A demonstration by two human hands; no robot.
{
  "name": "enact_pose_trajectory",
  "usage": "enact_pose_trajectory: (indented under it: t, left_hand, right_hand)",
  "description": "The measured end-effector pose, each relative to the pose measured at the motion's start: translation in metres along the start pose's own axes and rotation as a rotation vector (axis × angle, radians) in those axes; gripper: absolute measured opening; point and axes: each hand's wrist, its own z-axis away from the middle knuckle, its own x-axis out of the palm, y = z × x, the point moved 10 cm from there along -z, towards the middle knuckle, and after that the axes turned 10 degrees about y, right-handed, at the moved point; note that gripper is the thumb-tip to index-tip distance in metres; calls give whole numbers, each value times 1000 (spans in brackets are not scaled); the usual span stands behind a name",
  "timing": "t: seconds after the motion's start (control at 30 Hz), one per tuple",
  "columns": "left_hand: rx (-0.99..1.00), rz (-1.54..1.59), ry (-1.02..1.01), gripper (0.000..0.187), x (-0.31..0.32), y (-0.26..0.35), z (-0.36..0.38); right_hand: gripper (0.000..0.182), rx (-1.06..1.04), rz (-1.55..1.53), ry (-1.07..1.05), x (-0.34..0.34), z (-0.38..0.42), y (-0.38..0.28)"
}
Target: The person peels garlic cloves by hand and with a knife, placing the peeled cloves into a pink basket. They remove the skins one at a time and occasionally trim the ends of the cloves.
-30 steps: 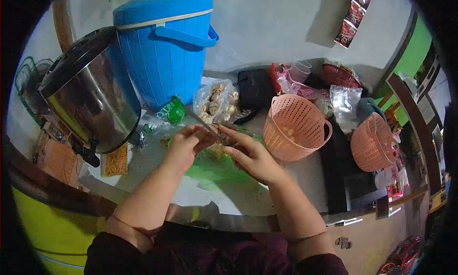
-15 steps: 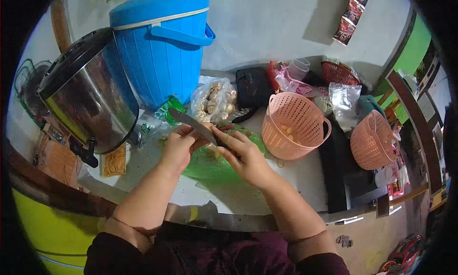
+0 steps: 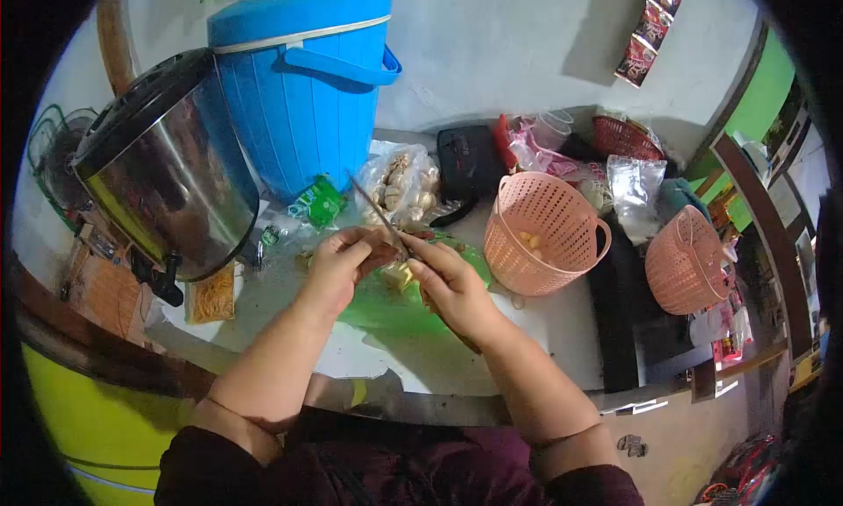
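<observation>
The right hand (image 3: 450, 287) is closed round the handle of a knife (image 3: 372, 205); the left hand (image 3: 338, 267) curls its fingers inward beside the blade — what they hold cannot be told. The knife lies over a green plastic bag (image 3: 378, 315), long axis slanting, tip away and leftward toward a blue lidded bucket (image 3: 299, 120). Both forearms reach forward, converging above a whitish tabletop (image 3: 558, 339). A pink perforated basket (image 3: 518, 260) stands rightward; behind rises a grey wall (image 3: 500, 50).
</observation>
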Motion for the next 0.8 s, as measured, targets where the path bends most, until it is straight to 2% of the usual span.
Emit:
enact_pose_trajectory:
  t: [0.1,0.23,0.43,0.53,0.63,0.67,0.77,0.8]
  left_hand:
    - [14,-48,24,16,9,8,6]
    - [14,-89,-69,22,14,6,4]
    - [33,-122,-98,23,16,5,3]
    - [187,-306,-42,23,9,15,3]
    - [190,-287,-19,23,14,20,5]
    - [159,-287,-30,25,15,18,4]
    - [176,-262,-28,26,20,17,6]
    - [152,-208,-40,26,21,15,6]
  right_hand:
    - [41,429,-344,-88,6,8,26]
    - [41,553,-482,-93,4,11,31]
    - [41,602,-590,-130,5,13,37]
    - [41,416,-200,-154,2,7,24]
    - [40,455,-361,-87,4,8,27]
    - [38,328,-316,-53,1,2,29]
    - [37,518,-475,-58,3,9,36]
    - [36,483,-465,-50,3,7,32]
